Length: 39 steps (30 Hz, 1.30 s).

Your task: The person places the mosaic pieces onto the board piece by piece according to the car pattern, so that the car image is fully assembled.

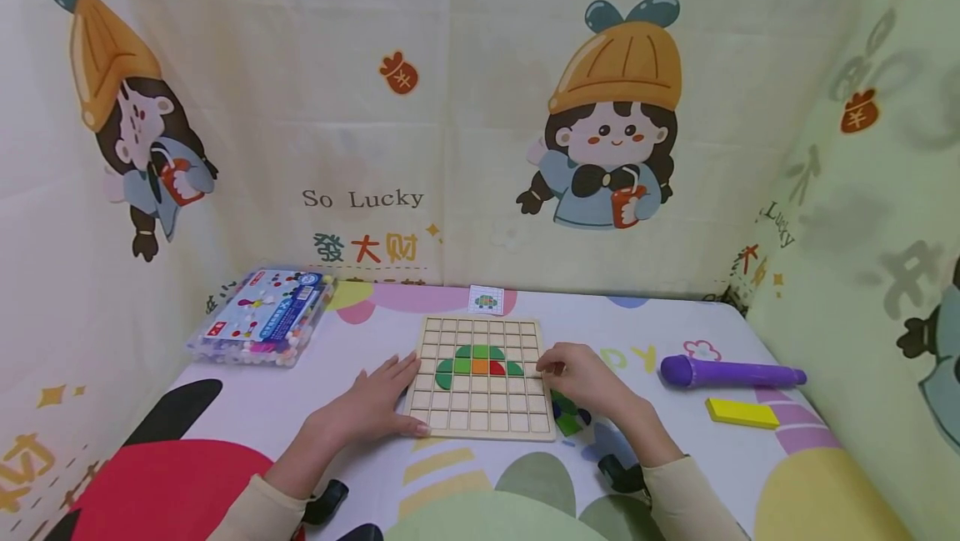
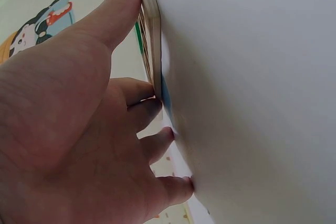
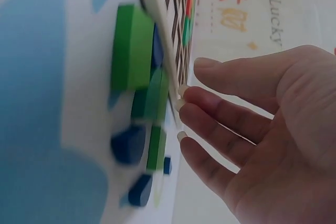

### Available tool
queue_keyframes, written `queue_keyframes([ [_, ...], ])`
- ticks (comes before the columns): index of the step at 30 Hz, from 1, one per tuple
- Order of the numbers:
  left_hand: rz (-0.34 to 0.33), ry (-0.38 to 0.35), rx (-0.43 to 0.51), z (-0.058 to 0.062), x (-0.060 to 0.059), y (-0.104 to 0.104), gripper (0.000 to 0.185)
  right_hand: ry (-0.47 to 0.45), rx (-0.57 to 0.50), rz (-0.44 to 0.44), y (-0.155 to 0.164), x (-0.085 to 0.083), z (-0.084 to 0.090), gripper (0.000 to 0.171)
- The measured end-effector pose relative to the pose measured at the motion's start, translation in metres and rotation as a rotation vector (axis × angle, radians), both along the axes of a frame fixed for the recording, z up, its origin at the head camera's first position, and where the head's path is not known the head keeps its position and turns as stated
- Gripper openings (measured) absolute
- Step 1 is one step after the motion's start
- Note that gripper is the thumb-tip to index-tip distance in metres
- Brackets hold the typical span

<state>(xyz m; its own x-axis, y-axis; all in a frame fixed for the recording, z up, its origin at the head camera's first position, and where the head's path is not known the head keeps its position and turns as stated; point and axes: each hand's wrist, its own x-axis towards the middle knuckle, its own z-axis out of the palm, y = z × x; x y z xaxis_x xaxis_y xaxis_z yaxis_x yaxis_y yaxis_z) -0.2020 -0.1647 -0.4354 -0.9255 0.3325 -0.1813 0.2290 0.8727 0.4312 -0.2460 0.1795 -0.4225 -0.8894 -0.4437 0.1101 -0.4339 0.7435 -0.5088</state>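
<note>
A wooden grid board [image 1: 480, 423] lies flat on the table, with green pieces [image 1: 444, 376], an orange square [image 1: 480, 367] and a red piece [image 1: 497, 368] set in its middle cells. Along the board's left side rests my left hand [image 1: 375, 399], fingers spread and thumb at the near left corner. My right hand [image 1: 588, 378] is at the right edge, its fingertips close to the frame and nothing between thumb and fingers in the right wrist view. Beside that edge, partly under this hand, are loose green blocks [image 3: 131, 48] and dark blue blocks [image 3: 128, 145].
A small picture card [image 1: 486, 300] lies beyond the board. At the back left is a clear plastic box [image 1: 262, 312] with a printed label. To the right are a purple marker-shaped stick [image 1: 731, 372] and a yellow bar [image 1: 742, 413]. Printed cloth walls surround the table.
</note>
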Motion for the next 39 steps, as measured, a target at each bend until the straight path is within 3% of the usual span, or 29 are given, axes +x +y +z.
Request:
queue_keyframes([
  [6, 0.000, 0.001, 0.002, -0.001, 0.000, -0.001, 0.110, -0.036, 0.043, -0.075, 0.014, 0.000, 0.000, 0.019],
  [12, 0.003, -0.015, 0.013, -0.001, 0.002, -0.001, 0.109, -0.026, 0.106, -0.080, 0.026, 0.001, -0.005, 0.029],
  [27, 0.008, -0.022, 0.018, -0.002, 0.005, -0.002, 0.110, -0.105, 0.103, -0.144, 0.028, -0.005, -0.006, 0.020],
  [39, 0.005, 0.002, 0.016, 0.004, 0.002, -0.001, 0.108, -0.073, 0.048, -0.051, 0.032, -0.009, 0.007, 0.019],
])
